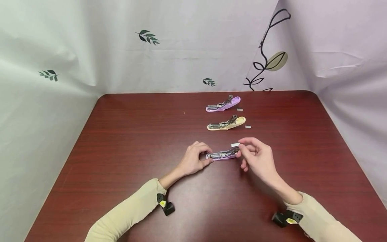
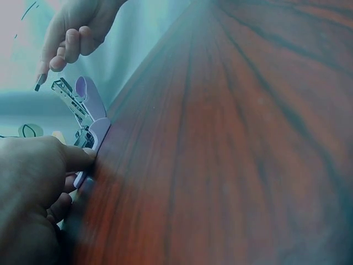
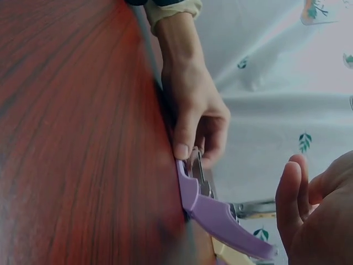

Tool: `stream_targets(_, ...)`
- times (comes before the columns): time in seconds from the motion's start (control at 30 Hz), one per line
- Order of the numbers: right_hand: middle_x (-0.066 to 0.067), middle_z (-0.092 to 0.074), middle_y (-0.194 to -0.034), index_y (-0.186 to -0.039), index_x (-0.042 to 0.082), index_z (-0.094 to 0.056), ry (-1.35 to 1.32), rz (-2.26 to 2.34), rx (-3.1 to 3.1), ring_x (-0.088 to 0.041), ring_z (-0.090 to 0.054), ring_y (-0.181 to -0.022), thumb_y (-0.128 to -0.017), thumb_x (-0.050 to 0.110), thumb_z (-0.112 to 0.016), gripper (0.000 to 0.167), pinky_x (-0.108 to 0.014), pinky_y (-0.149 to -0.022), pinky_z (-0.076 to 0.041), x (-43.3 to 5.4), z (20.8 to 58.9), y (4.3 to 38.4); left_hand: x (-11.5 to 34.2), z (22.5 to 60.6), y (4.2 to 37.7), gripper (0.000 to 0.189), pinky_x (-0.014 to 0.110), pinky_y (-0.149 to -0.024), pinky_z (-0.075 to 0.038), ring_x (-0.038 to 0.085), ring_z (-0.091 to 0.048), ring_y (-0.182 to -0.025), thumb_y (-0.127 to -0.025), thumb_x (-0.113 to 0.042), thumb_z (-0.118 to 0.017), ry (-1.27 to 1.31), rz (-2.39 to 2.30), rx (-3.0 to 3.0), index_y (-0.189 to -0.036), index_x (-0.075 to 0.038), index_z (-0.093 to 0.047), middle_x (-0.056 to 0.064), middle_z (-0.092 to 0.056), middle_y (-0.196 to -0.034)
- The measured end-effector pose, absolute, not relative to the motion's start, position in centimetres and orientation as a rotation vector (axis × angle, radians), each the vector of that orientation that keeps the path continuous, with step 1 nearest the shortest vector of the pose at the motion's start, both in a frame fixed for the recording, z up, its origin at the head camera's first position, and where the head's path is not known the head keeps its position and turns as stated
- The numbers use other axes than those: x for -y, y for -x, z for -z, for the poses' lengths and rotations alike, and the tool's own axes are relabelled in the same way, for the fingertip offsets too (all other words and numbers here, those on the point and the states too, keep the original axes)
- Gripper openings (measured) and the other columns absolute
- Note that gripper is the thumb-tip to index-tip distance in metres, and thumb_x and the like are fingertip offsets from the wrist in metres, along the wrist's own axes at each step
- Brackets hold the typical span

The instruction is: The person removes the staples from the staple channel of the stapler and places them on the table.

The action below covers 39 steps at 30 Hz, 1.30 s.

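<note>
A purple stapler (image 1: 223,155) lies on the table with its metal mechanism swung up out of the handle, its hinged parts spread in the left wrist view. My left hand (image 1: 196,158) pinches its left end between thumb and fingers, holding it against the tabletop. Between thumb and forefinger, my right hand (image 1: 258,158) holds a short strip of staples (image 1: 235,145) just above the raised metal part. The other right fingers curl loosely beside the stapler's right end. In the right wrist view the right fingertips are partly out of sight.
Behind lies a cream stapler (image 1: 228,126), also opened up, with a small staple strip (image 1: 248,126) at its right. Farther back is another purple stapler (image 1: 223,106) with its own strip (image 1: 240,109). A patterned white curtain (image 1: 181,60) hangs around the table (image 1: 136,134).
</note>
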State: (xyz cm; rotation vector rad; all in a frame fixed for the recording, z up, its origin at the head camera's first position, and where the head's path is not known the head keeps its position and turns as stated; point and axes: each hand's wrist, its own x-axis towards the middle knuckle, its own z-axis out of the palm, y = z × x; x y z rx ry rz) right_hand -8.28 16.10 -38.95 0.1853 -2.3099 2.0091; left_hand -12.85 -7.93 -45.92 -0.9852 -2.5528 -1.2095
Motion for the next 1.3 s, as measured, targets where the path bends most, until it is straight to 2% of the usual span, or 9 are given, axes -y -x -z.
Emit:
stream_targets(0.57, -0.010, -0.069, -0.069, -0.114, -0.015, -0.056, -0.011, -1.956, 2.280, -0.016, -0.056, -0.039, -0.098, 0.000, -0.059, 0.022, -0.030, -0.038, -0.049, -19.9, 40.0, 8.4, 7.8, 45.9, 12.9, 0.020, 0.026, -0.068, -0.042, 0.014, -0.051, -0.077, -0.076, -0.011, -0.086, 0.969, 1.211, 2.553, -0.090, -0.010, -0.073, -0.003, -0.067, -0.089)
stream_targets(0.97, -0.010, -0.068, -0.069, -0.114, -0.014, -0.056, 0.112, -1.977, 2.307, -0.015, -0.055, -0.040, -0.098, 0.002, -0.060, 0.023, -0.028, -0.039, -0.048, -21.2, 41.5, 7.9, 7.8, 45.9, 12.8, 0.020, 0.026, -0.070, -0.042, 0.014, -0.052, -0.079, -0.076, -0.012, -0.087, 0.972, 1.204, 2.565, -0.090, -0.011, -0.073, -0.003, -0.067, -0.090)
stream_targets(1.3, -0.010, -0.069, -0.070, -0.120, -0.014, -0.054, 0.203, -1.987, 2.404, -0.013, -0.054, -0.041, -0.100, 0.003, -0.059, 0.027, -0.028, -0.040, -0.049, -22.3, 43.2, 7.7, 7.8, 46.0, 12.7, 0.020, 0.028, -0.070, -0.042, 0.014, -0.051, -0.080, -0.076, -0.011, -0.086, 0.969, 1.200, 2.571, -0.091, -0.010, -0.072, -0.002, -0.066, -0.090)
